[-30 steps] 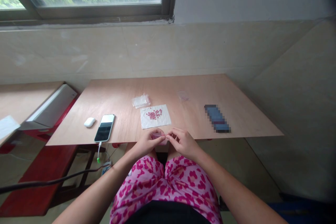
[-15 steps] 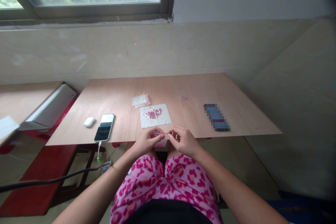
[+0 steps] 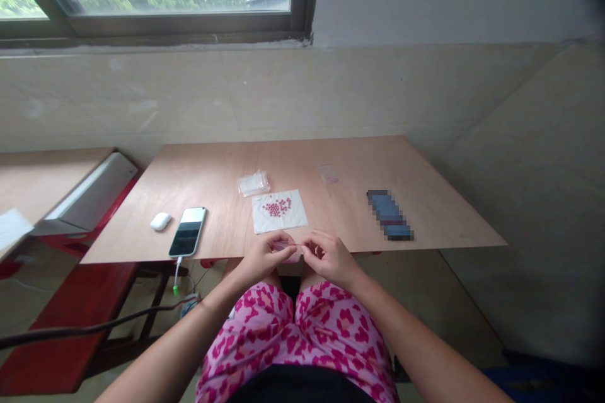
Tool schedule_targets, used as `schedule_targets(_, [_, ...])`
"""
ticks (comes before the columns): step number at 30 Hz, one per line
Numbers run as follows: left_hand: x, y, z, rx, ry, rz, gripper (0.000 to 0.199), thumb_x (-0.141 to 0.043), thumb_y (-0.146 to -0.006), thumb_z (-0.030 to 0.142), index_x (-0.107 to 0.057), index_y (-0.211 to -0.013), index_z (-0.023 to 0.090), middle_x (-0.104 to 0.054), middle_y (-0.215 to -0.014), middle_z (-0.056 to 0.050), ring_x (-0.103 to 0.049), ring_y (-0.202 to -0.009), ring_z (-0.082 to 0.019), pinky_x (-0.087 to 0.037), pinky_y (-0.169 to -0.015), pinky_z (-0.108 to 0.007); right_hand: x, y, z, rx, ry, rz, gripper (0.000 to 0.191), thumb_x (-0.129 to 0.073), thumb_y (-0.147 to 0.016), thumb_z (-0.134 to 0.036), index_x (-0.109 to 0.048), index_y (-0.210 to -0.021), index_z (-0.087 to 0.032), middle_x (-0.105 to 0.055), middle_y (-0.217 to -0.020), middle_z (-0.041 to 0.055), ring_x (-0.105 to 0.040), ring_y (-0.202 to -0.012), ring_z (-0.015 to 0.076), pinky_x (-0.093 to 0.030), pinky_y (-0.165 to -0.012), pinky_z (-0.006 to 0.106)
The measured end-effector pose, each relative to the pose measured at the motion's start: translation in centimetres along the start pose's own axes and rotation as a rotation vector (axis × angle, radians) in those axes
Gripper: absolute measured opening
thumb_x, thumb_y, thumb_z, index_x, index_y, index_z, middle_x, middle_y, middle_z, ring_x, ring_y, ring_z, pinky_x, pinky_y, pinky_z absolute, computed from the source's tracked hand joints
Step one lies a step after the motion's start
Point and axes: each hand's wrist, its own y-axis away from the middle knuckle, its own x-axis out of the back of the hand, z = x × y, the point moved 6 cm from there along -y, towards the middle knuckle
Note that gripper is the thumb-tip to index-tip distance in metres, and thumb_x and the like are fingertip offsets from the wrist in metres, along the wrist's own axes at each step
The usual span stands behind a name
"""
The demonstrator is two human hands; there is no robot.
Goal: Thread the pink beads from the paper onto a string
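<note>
My left hand (image 3: 267, 257) and my right hand (image 3: 329, 258) are close together at the plywood table's (image 3: 212, 170) front edge. My left hand pinches a small translucent pink bag (image 3: 290, 253), partly hidden by my fingers. A thin strand (image 3: 297, 245) runs from it to my right fingertips, and I cannot tell exactly what it is. Just beyond my hands, many small pink beads (image 3: 278, 206) lie on a white paper sheet (image 3: 278, 221). The beads are out of reach of neither hand's fingers only by a short gap; neither hand touches them.
On the table lie a clear plastic bag (image 3: 254, 184), a small clear packet (image 3: 328, 174), a phone (image 3: 188, 232) with a white charging cable, white earbuds case (image 3: 161, 221) and a pixelated blue object (image 3: 390, 215). A red bench (image 3: 61, 321) stands at lower left.
The view has shifted slightly. My hands remain together at the table's front edge, with only small finger movements around the strand.
</note>
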Motion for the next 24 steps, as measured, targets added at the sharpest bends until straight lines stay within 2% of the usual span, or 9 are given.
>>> schedule_targets(13, [-0.11, 0.12, -0.05, -0.028, -0.049, 0.069, 0.028, -0.072, -0.089, 0.044, -0.068, -0.088, 0.016, -0.074, -0.086, -0.007, -0.07, -0.08, -0.02, -0.057, -0.072, -0.03, -0.16, 0.14, -0.61, 0.005, 0.016, 0.007, 0.013, -0.059, -0.092, -0.016, -0.063, -0.08, -0.02, -0.063, -0.078, 0.0013, -0.057, -0.064, 0.0142, -0.043, -0.057, 0.025])
schedule_targets(24, [-0.23, 0.1, -0.42, -0.03, -0.073, 0.068, 0.028, -0.071, -0.09, 0.043, -0.068, -0.089, 0.015, -0.073, -0.087, -0.007, -0.069, -0.08, -0.019, -0.055, -0.072, -0.029, -0.33, 0.22, -0.6, 0.023, 0.032, 0.007, 0.012, -0.059, -0.09, -0.013, -0.063, -0.081, -0.02, -0.062, -0.079, 0.0002, -0.057, -0.067, 0.0139, -0.042, -0.06, 0.025])
